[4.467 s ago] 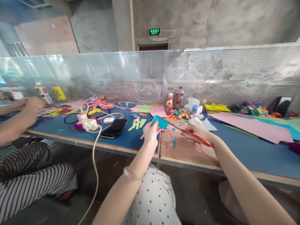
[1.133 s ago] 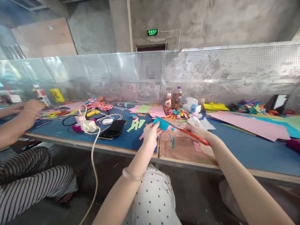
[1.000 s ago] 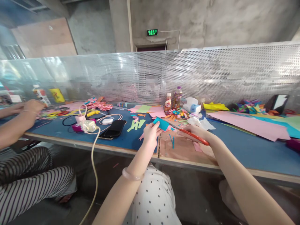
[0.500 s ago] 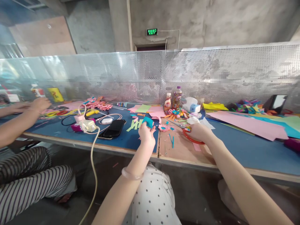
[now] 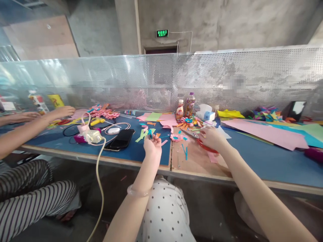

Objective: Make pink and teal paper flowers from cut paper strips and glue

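A small teal paper scrap (image 5: 150, 133) is pinched between the fingers of the left hand (image 5: 152, 147), held just above the blue table (image 5: 264, 161). One pair of red-handled scissors (image 5: 202, 143) is gripped by the right hand (image 5: 211, 137), whose fingers are closed through and around the handles; the blades lie against the table beyond the fingers, and whether they are parted cannot be told. One pink paper flower (image 5: 176, 137) lies between the two hands, near both. One black phone (image 5: 119, 139) rests to the left of the left fingers, well apart. Two bottles (image 5: 186, 107) stand side by side beyond the right fingers. One large pink sheet (image 5: 267, 133) is spread to the right. Another person's hand (image 5: 64, 111) rests at the far left.
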{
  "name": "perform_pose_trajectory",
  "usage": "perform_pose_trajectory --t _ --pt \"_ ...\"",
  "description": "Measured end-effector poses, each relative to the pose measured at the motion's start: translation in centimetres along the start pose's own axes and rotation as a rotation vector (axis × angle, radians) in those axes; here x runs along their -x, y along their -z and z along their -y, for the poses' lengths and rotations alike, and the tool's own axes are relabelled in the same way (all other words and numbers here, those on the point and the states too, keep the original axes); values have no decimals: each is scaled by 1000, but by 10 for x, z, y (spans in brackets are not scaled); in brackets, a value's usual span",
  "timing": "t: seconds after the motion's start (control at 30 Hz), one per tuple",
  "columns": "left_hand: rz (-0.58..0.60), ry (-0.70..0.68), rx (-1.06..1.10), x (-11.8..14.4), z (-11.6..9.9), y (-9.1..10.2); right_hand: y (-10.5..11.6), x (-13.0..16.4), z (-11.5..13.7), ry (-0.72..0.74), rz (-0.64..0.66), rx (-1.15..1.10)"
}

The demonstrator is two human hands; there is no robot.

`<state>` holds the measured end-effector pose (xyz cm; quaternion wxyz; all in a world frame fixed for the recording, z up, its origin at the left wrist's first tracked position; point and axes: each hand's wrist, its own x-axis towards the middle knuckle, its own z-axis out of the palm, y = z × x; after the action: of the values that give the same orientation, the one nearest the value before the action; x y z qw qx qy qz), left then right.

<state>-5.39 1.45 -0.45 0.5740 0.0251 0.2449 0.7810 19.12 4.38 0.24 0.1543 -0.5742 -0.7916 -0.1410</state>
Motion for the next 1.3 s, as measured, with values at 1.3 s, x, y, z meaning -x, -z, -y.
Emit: perform_pose_trajectory --t 1.3 --pt "40 105 37 4 -2 -2 -2 52 71 -184 -4 -686"
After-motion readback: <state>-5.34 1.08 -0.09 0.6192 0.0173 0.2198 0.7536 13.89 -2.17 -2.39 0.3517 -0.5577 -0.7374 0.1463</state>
